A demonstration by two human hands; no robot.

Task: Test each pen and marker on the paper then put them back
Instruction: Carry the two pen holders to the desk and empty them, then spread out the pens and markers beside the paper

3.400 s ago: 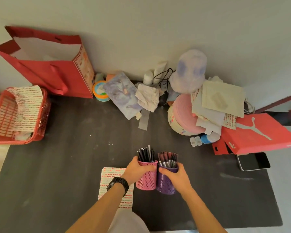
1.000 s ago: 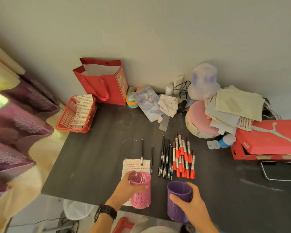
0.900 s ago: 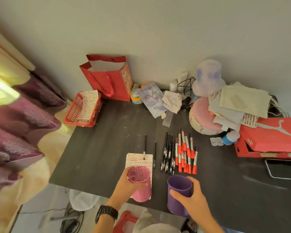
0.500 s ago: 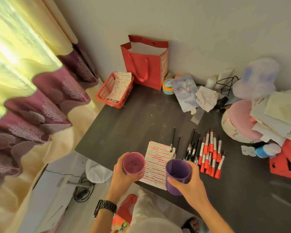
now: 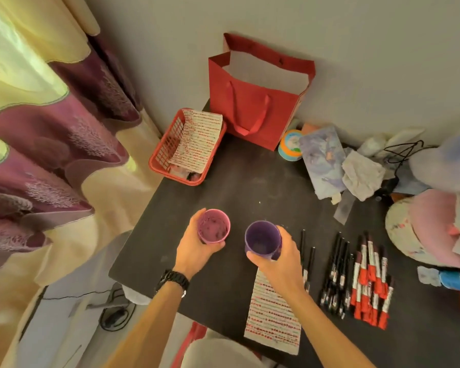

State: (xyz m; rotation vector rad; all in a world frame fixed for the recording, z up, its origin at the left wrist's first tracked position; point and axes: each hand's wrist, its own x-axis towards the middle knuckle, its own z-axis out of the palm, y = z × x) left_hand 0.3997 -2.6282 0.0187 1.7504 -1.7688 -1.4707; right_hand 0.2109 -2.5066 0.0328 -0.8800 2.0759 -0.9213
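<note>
My left hand (image 5: pixel 194 251) grips an empty pink mesh cup (image 5: pixel 213 226) over the left part of the dark table (image 5: pixel 250 189). An empty purple mesh cup (image 5: pixel 262 240) sits in the grip of my right hand (image 5: pixel 282 261), just right of the pink one. A sheet of paper (image 5: pixel 272 314) covered in red and dark marks lies at the table's front edge, partly under my right forearm. Several black pens (image 5: pixel 336 272) lie in a row to its right, and several red-and-white markers (image 5: pixel 369 282) lie beside them.
A red basket (image 5: pixel 168 152) holding another marked sheet stands at the back left corner, with a red paper bag (image 5: pixel 252 102) behind it. Clutter of cloths, a booklet (image 5: pixel 322 158) and a pink round box (image 5: pixel 422 227) fills the back right. Curtains (image 5: pixel 37 128) hang at the left.
Both cups, full of pens 3.4 s ago, are empty and the pens lie on the table. My view has swung left, and both hands carry the cups towards the table's left side.
</note>
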